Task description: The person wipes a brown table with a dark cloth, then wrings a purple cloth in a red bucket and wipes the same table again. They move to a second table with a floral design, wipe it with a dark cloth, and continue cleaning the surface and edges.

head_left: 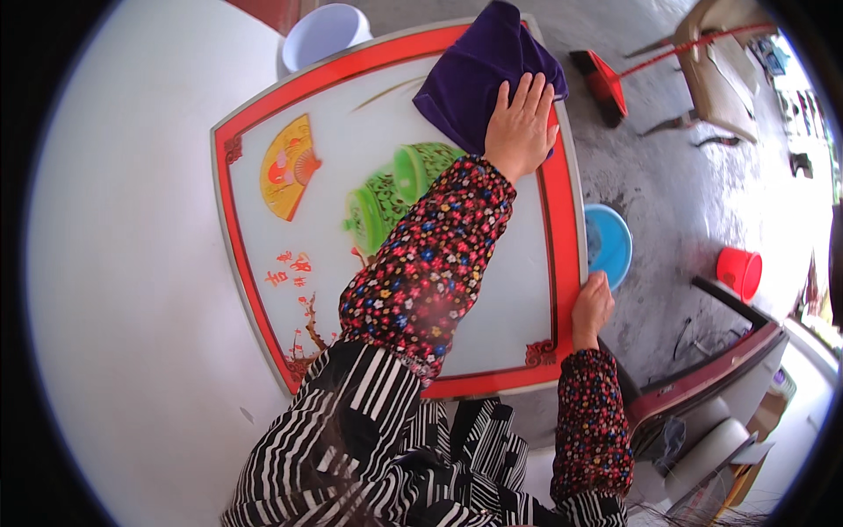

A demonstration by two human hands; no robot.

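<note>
A purple cloth (467,72) lies spread over the far right corner of a glass tabletop (487,283). My left hand (520,125) presses flat on the cloth, fingers pointing away from me, holding it against the glass. My right hand (593,306) is closed around the tabletop's right edge, its fingertips partly hidden. The tabletop has a red border, a metal rim and printed pictures of a yellow fan (290,168) and green jars (388,197). My left forearm crosses above it and hides part of the print.
A white bucket (326,39) stands beyond the far edge. On the floor to the right are a blue basin (607,247), a red bucket (739,273), a red broom (602,89) and a chair (718,72). A dark red-edged appliance or cabinet (705,375) stands near my right arm. A white wall (132,250) borders the left.
</note>
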